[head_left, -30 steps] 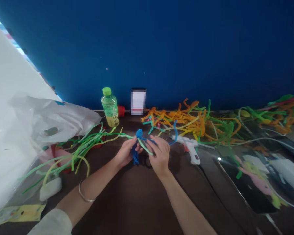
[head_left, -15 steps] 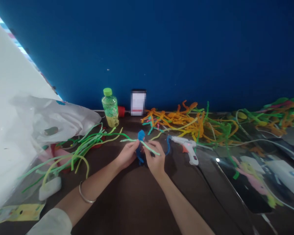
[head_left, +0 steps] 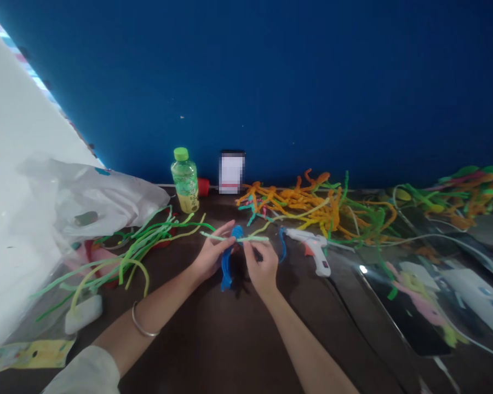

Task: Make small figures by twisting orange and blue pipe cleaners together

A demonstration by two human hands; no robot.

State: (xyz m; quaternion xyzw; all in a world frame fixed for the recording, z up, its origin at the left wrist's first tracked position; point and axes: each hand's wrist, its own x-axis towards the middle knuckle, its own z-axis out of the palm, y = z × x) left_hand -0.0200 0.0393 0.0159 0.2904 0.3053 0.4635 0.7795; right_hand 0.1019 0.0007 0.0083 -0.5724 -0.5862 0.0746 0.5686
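— Looking at what, up there?

— A big blue wall rising behind a dark table. And down low, two bare hands working close together.

— Holding what, the right hand?

— Pinching a thin green pipe cleaner between thumb and fingers. Fingers closing tight on it, near the middle.

— And the left hand?

— Reaching up from a white sleeve, with a thin silver bangle sliding around the wrist. Fingers curling up, partly open, right by the green pipe cleaner. Gripping or only touching? Too hard to tell.

— Lying where, the blue thing?

— Hanging between the two hands! A blue pipe cleaner shape, round on top, dangling in a long loop down toward the table. Round top sitting just behind the green pipe cleaner, touching the left fingertips.

— Lying around the hands, what else?

— A white glue gun resting just beside the right hand, with a little blue curl next to it. A messy heap of orange pipe cleaners spreading farther back. Loose green pipe cleaners sprawling on the left, near a crinkly plastic bag. A bottle with a green cap standing by the wall.
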